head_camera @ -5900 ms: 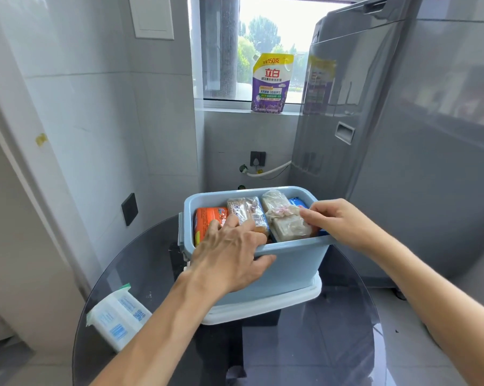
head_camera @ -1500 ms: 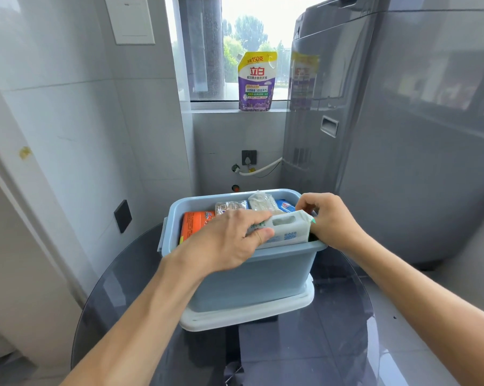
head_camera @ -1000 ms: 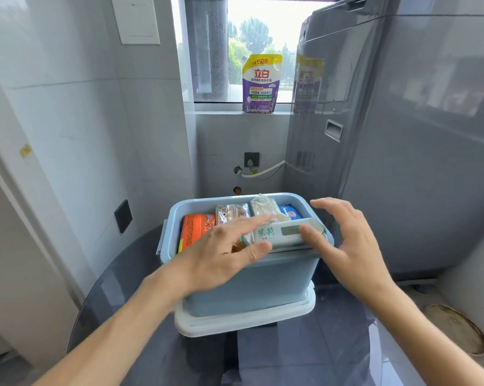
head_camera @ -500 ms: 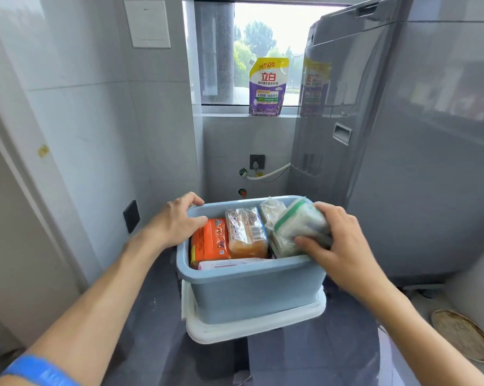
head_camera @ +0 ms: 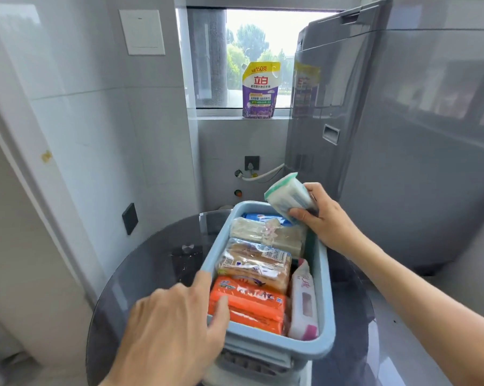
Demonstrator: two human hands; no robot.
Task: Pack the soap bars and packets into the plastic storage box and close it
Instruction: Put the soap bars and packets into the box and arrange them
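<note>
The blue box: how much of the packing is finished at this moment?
Mostly packed: the blue box already holds the orange soap pack and other bars. In hand: the right hand holds a green-edged packet above the far end; the left hand steadies the rim. Left: placing it, closing.

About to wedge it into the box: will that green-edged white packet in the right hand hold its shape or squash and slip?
Likely soft: the green-edged white packet looks pillowy where the right hand pinches its end. Its film wrapper looks glossy, so it may slide. Probably light, since a pinch at one end holds it above the blue box.
</note>
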